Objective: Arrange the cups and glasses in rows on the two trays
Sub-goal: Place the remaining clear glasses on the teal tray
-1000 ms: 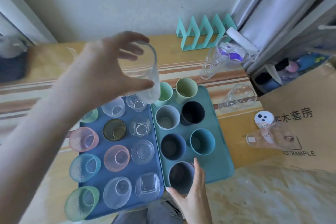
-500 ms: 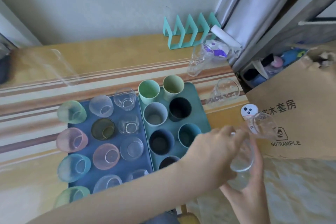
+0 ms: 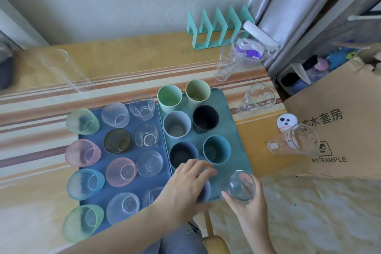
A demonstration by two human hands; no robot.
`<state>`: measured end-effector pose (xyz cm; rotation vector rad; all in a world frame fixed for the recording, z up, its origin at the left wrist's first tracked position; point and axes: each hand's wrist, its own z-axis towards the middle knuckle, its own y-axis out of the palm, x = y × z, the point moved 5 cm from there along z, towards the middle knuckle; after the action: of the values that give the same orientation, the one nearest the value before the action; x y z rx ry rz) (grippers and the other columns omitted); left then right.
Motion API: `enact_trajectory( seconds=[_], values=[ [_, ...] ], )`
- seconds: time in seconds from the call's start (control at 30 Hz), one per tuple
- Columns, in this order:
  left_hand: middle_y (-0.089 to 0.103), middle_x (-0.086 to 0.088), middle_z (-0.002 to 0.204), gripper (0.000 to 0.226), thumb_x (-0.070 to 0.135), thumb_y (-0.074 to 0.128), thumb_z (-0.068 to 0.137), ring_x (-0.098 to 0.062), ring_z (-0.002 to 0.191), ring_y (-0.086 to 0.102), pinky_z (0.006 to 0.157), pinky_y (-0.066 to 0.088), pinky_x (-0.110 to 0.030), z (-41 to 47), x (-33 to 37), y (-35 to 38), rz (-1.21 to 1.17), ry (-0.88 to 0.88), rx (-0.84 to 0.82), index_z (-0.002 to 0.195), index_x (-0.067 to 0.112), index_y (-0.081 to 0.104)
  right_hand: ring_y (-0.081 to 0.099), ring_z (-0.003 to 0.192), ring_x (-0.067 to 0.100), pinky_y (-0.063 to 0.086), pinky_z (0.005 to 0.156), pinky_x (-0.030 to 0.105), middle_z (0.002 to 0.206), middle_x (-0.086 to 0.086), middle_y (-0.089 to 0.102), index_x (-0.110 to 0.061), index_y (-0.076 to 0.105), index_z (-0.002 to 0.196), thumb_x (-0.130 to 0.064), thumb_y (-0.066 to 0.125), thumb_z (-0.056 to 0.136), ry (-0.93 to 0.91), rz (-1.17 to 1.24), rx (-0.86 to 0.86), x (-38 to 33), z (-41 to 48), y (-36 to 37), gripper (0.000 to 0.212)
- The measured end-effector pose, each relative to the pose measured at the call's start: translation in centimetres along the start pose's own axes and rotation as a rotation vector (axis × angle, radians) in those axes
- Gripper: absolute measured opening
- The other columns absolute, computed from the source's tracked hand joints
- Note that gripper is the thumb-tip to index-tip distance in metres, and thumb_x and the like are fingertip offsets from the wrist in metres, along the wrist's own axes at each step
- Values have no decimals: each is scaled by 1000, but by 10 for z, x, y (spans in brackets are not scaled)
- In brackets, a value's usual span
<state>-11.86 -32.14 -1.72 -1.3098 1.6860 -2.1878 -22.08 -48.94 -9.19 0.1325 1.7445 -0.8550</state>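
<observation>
Head view, looking down on a striped wooden bench (image 3: 115,62) that carries two trays side by side. Right hand (image 3: 250,210): fingers (image 3: 227,197) clamped round a clear glass tumbler (image 3: 241,185), smooth and round, tilted so that its base faces the camera, at the near right corner of the teal tray (image 3: 237,142). Left hand (image 3: 185,187): fingers (image 3: 203,166) spread apart, resting over a dark blue cup (image 3: 204,192) in the nearest row of that tray; whether they press on it cannot be told.

Beyond the left fingers, the teal tray holds six opaque matte cups in pairs: dark navy (image 3: 182,155) and teal (image 3: 216,149), then grey (image 3: 176,127) and black (image 3: 205,118), then mint green (image 3: 170,98) and pale green (image 3: 197,94) at the far edge. All appear empty.

To the left of the left fingers, the blue tray (image 3: 97,198) holds three columns of glasses: frosted, textured ones in green, pink and blue in the outer column, among them a pink frosted glass (image 3: 82,152); a dark amber glass (image 3: 117,140); clear faceted ones nearest the teal tray.

Off the trays: a tall clear glass (image 3: 66,70) far left, two printed clear glasses (image 3: 228,64) (image 3: 256,99) beyond the right fingers, one clear glass (image 3: 293,142) lying against a cardboard box (image 3: 338,130), and a teal zigzag rack (image 3: 216,27) at the wall.
</observation>
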Motion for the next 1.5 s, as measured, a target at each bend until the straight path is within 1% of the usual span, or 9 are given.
enact_trajectory(
  seconds=[0.07, 0.2, 0.33, 0.37, 0.67, 0.83, 0.97, 1.13, 1.5],
  values=[
    [50, 9, 121, 68, 56, 67, 61, -11, 108, 43, 88, 34, -23, -19, -13, 3, 25, -62, -9, 120, 26, 49, 56, 111, 8, 43, 95, 19, 115, -9, 62, -30, 50, 112, -71, 73, 46, 47, -35, -92, -13, 14, 6, 81],
    [48, 9, 123, 83, 54, 75, 53, -12, 110, 42, 93, 31, -23, -38, -23, 14, 56, -146, -45, 125, 27, 45, 56, 112, 16, 43, 95, 22, 115, -3, 61, -25, 49, 114, -26, 88, 54, 8, -116, -130, -11, 11, 11, 72],
    [44, 10, 124, 86, 53, 77, 51, -13, 107, 44, 91, 32, -27, -41, -25, 21, 51, -184, -41, 125, 25, 44, 54, 115, 10, 43, 98, 27, 120, -7, 59, -31, 46, 116, -68, 76, 47, 65, -50, -142, -11, 12, 14, 83],
    [43, 10, 125, 87, 53, 78, 50, -13, 107, 43, 91, 32, -27, -41, -24, 23, 60, -175, -47, 126, 24, 45, 53, 116, 9, 43, 98, 29, 121, -7, 59, -31, 46, 116, -70, 74, 47, 61, -43, -144, -11, 12, 14, 85],
    [51, 4, 131, 97, 52, 80, 43, -19, 109, 41, 86, 29, -30, -23, -8, 36, 238, -30, -135, 130, 23, 46, 51, 119, 8, 41, 103, 33, 121, -15, 56, -28, 44, 119, -68, 74, 52, 74, 0, -193, -9, 12, 13, 84],
    [64, 3, 111, 95, 47, 82, 29, -20, 104, 42, 81, 30, -29, -13, -11, 48, 275, -1, -192, 116, 22, 51, 51, 121, 13, 41, 103, 39, 121, -15, 55, -24, 45, 121, -67, 72, 55, 56, 0, -227, -7, 13, 11, 82],
    [64, 4, 105, 83, 44, 80, 33, -20, 103, 42, 80, 30, -29, -12, -14, 51, 268, 18, -182, 111, 22, 58, 51, 120, 14, 42, 103, 40, 121, -13, 56, -25, 45, 121, -66, 73, 56, 56, -5, -238, -9, 15, 11, 81],
    [64, 4, 107, 75, 36, 77, 40, -20, 102, 43, 81, 30, -28, -14, -12, 50, 246, 4, -137, 112, 22, 58, 52, 119, 12, 42, 103, 36, 121, -12, 57, -27, 45, 120, -66, 73, 56, 61, -25, -247, -12, 15, 11, 81],
    [60, 6, 115, 80, 33, 75, 40, -18, 104, 43, 84, 30, -29, -19, -14, 52, 180, -23, -175, 117, 24, 53, 54, 116, 11, 43, 100, 27, 120, -11, 58, -34, 44, 118, -66, 73, 55, 2, -52, -228, -16, 14, 13, 76]
  ],
)
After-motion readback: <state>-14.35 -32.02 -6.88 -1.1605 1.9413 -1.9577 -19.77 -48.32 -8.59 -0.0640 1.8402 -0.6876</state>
